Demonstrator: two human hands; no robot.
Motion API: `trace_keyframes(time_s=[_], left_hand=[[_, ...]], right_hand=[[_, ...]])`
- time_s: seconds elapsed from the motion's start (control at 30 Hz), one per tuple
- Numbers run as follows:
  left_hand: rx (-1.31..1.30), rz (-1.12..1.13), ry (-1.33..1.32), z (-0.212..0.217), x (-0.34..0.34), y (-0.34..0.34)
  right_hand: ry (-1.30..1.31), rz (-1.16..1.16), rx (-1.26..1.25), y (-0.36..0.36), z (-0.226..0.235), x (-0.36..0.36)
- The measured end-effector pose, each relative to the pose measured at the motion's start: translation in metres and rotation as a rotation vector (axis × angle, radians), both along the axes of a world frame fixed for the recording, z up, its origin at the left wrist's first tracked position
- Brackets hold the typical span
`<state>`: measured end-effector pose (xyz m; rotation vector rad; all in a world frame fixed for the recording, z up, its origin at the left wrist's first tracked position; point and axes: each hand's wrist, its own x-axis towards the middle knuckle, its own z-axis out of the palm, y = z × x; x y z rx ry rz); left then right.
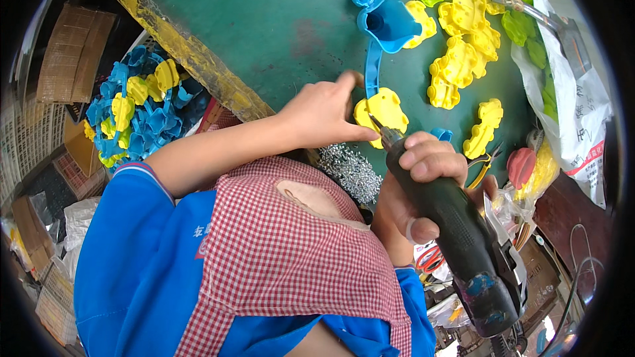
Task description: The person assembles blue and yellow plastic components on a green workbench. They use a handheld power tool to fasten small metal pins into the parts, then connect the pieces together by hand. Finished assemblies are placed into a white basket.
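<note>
The right hand wraps round the black power screwdriver, its bit at the yellow piece, which lies at 3 o'clock from the left hand. That hand's thumb and forefinger are spread, the thumb at the piece's edge. Best hold the bit square, press evenly and tuck the thumb towards 9 o'clock.

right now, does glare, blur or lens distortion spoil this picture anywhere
Not badly: in the head view, the heap of small metal pieces glints; in the head view, the yellow piece at the driver's tip looks reasonably sharp; in the head view, black surrounds the fisheye image and the dark power driver in the right hand looms large.
</note>
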<state>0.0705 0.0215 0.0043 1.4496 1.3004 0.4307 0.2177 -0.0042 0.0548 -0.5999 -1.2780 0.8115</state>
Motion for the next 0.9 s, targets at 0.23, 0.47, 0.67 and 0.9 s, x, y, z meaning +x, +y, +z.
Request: trace_keyframes(time_s=[0.23, 0.47, 0.67, 0.9], left_hand=[[0.091, 0.112, -0.116, -0.018, 0.032, 0.0], [0.105, 0.068, -0.099, -0.008, -0.014, -0.013], [0.477, 1.251, -0.451, -0.022, -0.157, -0.086], [0.176, 2.23, -0.906, -0.155, -0.222, -0.098]], right_hand=[[-0.001, -0.005, 0.035, 0.011, -0.023, -0.006], [0.167, -0.023, -0.188, 0.016, 0.007, 0.038], [0.145, -0.071, -0.02, 0.024, 0.018, 0.066], [0.09, -0.103, -0.124, 0.03, 0.007, 0.048]])
